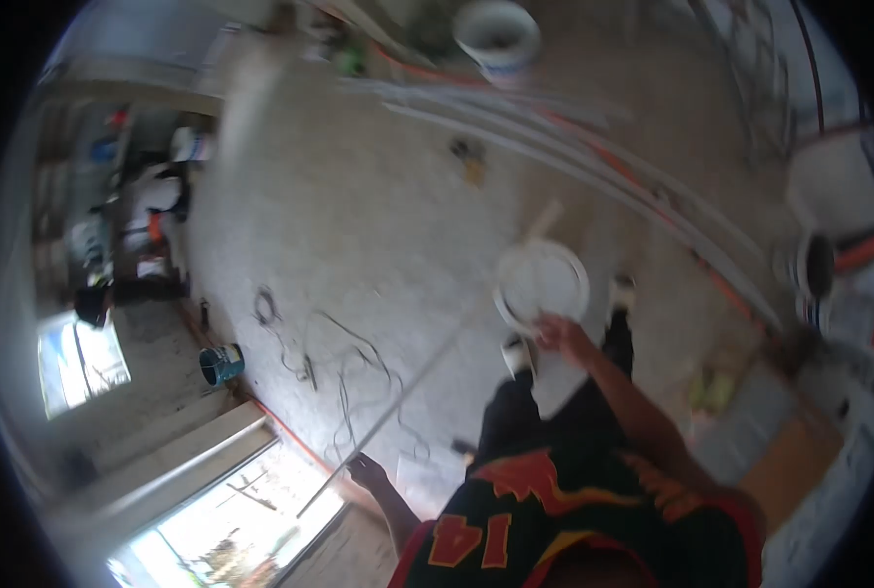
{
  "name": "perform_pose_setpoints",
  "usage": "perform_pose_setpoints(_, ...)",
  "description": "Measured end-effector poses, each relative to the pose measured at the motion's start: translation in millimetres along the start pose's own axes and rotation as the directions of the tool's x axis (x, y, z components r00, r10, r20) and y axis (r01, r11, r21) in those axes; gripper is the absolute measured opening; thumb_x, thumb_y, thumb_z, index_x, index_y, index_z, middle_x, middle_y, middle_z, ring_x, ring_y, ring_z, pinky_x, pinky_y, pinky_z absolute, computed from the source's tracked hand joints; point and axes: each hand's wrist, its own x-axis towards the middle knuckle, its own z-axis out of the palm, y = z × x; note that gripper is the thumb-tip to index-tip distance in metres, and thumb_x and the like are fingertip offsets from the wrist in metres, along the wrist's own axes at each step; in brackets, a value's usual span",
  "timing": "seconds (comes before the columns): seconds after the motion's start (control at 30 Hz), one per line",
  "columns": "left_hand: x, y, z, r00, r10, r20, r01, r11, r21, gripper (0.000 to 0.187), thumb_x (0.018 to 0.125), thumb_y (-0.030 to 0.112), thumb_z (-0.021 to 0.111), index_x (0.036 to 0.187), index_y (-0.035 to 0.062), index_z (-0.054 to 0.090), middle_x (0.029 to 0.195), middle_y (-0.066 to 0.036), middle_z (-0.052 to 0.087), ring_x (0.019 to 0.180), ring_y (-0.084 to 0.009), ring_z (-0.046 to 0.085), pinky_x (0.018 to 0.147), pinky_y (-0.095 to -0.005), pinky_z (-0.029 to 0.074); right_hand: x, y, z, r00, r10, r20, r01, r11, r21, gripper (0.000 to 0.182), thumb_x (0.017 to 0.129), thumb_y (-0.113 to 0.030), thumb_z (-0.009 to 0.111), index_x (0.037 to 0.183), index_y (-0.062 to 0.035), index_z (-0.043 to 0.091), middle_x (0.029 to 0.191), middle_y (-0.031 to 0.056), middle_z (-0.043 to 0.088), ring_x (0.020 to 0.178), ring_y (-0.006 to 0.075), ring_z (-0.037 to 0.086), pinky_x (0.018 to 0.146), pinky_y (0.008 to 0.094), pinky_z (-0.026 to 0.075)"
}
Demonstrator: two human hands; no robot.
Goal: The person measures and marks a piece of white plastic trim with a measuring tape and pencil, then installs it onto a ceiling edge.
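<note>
A long, thin, pale strip [398, 403] runs slantwise across the view, and my left hand [364, 472] is closed around it near its lower end. Its upper end fades into blur over the floor. My right hand [557, 335] reaches down in front of me, its fingers overlapping the near rim of a round white bucket [542, 281]. The fingers are smeared by motion, so I cannot tell whether they grip anything. The bucket stands on the floor just ahead of my feet.
Cables [368, 358] lie loosely on the concrete floor at left. A teal bucket [222, 364] is by the left wall, near a bright window opening [231, 519]. Long pale strips [554, 147] stretch across the floor ahead. Another white bucket [497, 39] stands beyond them.
</note>
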Motion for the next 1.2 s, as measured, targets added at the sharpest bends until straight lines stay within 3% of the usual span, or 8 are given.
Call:
perform_pose_setpoints(0.2,51.4,49.3,48.6,0.988,-0.14,-0.07,-0.031,0.267,-0.963,0.018,0.086,0.011,0.053,0.101,0.003,0.047,0.101,-0.01,0.052,0.093,-0.0238,0.052,0.078,-0.0374,0.047,-39.8,-37.3,95.3,0.974,-0.224,-0.033,0.225,0.974,0.022,0.061,0.086,-0.019,0.059,0.134,-0.0001,0.028,0.124,0.0139,0.048,0.097,0.027,0.056,0.081,0.04,0.05)
perform_pose_setpoints(0.27,68.1,64.2,72.2,0.96,-0.193,0.201,0.07,-0.531,-0.845,0.007,0.083,0.012,0.054,0.082,0.0089,0.048,0.079,-0.003,0.052,0.081,-0.023,0.053,0.071,-0.0377,0.047,-77.5,-67.0,135.2,0.926,-0.36,-0.113,0.357,0.933,-0.05,0.042,0.085,-0.021,0.06,0.119,0.0012,0.048,0.109,0.0116,0.057,0.087,0.0229,0.058,0.072,0.0333,0.051)
perform_pose_setpoints(0.37,63.5,103.8,24.5,0.915,-0.047,0.401,0.207,-0.797,-0.567,0.009,0.083,0.012,0.054,0.08,0.0126,0.045,0.077,0.001,0.048,0.084,-0.0175,0.051,0.074,-0.0393,0.047,-70.8,-64.3,102.3,0.823,-0.549,-0.144,0.538,0.835,-0.111,0.027,0.086,-0.015,0.059,0.109,0.0002,0.058,0.091,0.0086,0.062,0.069,0.0194,0.055,0.062,0.0323,0.049)
perform_pose_setpoints(0.63,27.3,170.2,-0.5,0.994,0.102,-0.041,-0.023,-0.172,-0.985,0.009,0.086,0.004,0.048,0.084,0.0124,0.045,0.085,-0.001,0.05,0.085,-0.0184,0.052,0.078,-0.0384,0.046,-178.5,-117.2,69.7,0.566,-0.782,-0.261,0.699,0.623,-0.352,0.03,0.082,-0.029,0.062,0.094,-0.0027,0.055,0.072,0.004,0.056,0.059,0.015,0.056,0.05,0.0271,0.048)
perform_pose_setpoints(0.8,4.9,220.9,2.6,0.915,0.331,0.229,0.402,-0.762,-0.508,0.008,0.088,0.006,0.048,0.083,0.0097,0.044,0.082,-0.003,0.048,0.086,-0.0192,0.053,0.082,-0.0391,0.046,-264.2,-127.5,48.9,0.44,-0.85,-0.289,0.748,0.525,-0.406,0.027,0.084,-0.029,0.059,0.088,-0.0028,0.054,0.074,0.002,0.054,0.063,0.0104,0.053,0.052,0.0236,0.044)
perform_pose_setpoints(1.0,-27.5,264.8,-52.6,0.434,0.835,0.339,0.865,-0.281,-0.416,0.021,0.088,0.016,0.055,0.108,0.0122,0.05,0.104,-0.006,0.057,0.105,-0.0236,0.054,0.091,-0.0417,0.043,-341.3,-163.5,-10.8,0.328,-0.854,-0.403,0.751,0.495,-0.437,0.027,0.086,-0.027,0.059,0.095,-0.002,0.056,0.082,0.0022,0.054,0.071,0.0104,0.053,0.058,0.0225,0.044)
perform_pose_setpoints(1.1,-47.1,294.2,-153.0,0.4,0.735,0.548,0.453,0.361,-0.815,0.037,0.088,0.024,0.056,0.12,0.0076,0.049,0.12,-0.011,0.054,0.113,-0.0249,0.05,0.096,-0.041,0.04,-405.3,-188.1,12.2,0.141,-0.858,-0.494,0.76,0.414,-0.501,0.021,0.088,-0.018,0.056,0.098,-0.0001,0.06,0.075,0.006,0.058,0.059,0.0149,0.051,0.054,0.029,0.046)
perform_pose_setpoints(1.2,-19.2,316.9,-238.7,0.31,0.877,-0.367,-0.609,-0.113,-0.785,0.038,0.089,0.028,0.056,0.116,0.0016,0.055,0.122,-0.014,0.054,0.114,-0.0236,0.05,0.097,-0.0347,0.038,-457.4,-208.5,16.2,-0.023,-0.867,-0.497,0.775,0.299,-0.557,0.02,0.088,-0.015,0.056,0.099,0.0009,0.061,0.074,0.0089,0.06,0.057,0.0172,0.051,0.055,0.0306,0.046)
